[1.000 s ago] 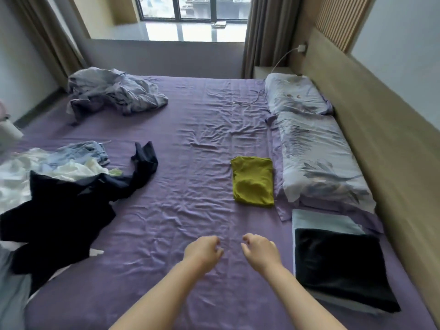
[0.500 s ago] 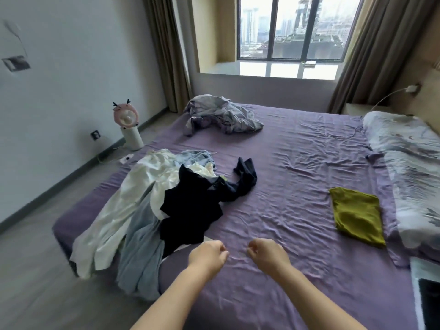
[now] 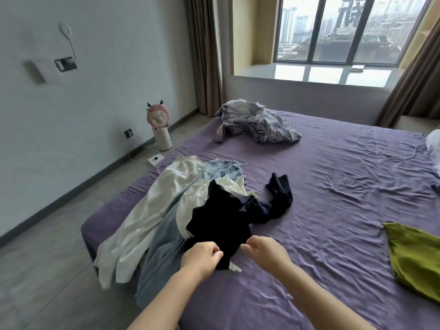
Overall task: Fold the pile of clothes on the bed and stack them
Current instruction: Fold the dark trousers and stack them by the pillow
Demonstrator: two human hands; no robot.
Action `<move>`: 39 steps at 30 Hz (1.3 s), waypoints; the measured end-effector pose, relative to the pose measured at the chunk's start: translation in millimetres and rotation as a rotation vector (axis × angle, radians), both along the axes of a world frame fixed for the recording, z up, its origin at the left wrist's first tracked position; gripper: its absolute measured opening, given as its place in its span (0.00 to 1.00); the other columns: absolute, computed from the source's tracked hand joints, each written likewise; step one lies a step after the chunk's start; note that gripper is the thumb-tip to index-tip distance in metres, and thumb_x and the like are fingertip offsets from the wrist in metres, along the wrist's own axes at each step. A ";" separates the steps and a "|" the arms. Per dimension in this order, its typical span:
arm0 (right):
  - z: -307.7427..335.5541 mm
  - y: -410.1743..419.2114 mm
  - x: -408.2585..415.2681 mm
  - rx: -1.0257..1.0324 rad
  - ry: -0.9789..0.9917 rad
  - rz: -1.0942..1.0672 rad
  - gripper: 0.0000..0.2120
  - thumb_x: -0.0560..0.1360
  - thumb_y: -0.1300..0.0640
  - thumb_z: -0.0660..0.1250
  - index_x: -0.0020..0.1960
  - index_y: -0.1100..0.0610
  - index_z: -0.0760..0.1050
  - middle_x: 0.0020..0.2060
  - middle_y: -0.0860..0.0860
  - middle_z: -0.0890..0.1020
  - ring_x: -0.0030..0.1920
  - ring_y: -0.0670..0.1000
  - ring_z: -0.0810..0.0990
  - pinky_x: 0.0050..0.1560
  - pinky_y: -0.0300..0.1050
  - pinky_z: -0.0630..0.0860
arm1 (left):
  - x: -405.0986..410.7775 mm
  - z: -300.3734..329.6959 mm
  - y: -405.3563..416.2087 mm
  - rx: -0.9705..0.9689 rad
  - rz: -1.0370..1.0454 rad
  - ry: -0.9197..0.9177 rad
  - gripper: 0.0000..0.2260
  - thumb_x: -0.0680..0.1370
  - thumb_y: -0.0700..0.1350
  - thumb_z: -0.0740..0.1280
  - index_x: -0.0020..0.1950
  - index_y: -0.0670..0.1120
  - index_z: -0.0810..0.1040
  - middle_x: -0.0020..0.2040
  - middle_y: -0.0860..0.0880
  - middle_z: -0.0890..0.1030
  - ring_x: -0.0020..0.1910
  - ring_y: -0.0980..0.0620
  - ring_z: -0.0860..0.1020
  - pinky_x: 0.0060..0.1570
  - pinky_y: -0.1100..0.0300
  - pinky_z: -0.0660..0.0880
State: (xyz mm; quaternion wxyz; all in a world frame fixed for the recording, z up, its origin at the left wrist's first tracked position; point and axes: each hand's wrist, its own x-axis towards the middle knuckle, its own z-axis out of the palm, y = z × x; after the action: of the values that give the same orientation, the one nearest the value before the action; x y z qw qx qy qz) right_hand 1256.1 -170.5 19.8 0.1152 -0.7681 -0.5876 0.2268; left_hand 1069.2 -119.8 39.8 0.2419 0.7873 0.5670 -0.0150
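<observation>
**Hands at the near edge of the unfolded pile: risks in the first pick**

Nearest the viewer, both hands reach over the purple bed (image 3: 333,210). The left hand (image 3: 201,257) has its fingers curled at the near hem of the dark garment (image 3: 221,225); whether it already pinches cloth or only touches it cannot be told. The right hand (image 3: 264,252) hovers just beside, fingers loosely bent and holding nothing. The dark garment lies on top of the pile of clothes (image 3: 171,217), over a white garment (image 3: 142,220) and a grey-blue garment (image 3: 162,253), both of which trail over the bed's left edge toward the floor (image 3: 47,270).

Likely faults, judged from this layout: lifting the dark piece may drag the layers beneath it, and the overhanging ones could slide to the floor. Its long sleeve (image 3: 278,194) stretches away to the right and could snag pale cloth. A one-handed lift would probably bunch the fabric.

To the right, well apart, an olive folded garment (image 3: 414,260) lies flat, presumably the start of the stack. Farther off sits a crumpled grey bundle (image 3: 257,125); taking it for part of the pile is a possible confusion.
</observation>
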 end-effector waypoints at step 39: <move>15.2 241.8 80.6 0.264 0.515 -0.417 0.23 0.74 0.53 0.71 0.67 0.51 0.70 0.49 0.46 0.78 0.49 0.40 0.76 0.51 0.35 0.70 | 147.3 84.6 354.0 -0.008 -0.600 -0.695 0.04 0.78 0.41 0.67 0.50 0.43 0.80 0.42 0.52 0.79 0.43 0.56 0.75 0.49 0.63 0.71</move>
State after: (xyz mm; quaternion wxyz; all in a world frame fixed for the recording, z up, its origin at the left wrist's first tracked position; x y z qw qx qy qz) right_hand 1336.7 71.3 35.0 0.4017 -0.7677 -0.3941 0.3067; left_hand 1216.5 234.1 124.5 0.4059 0.8739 0.1991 0.1785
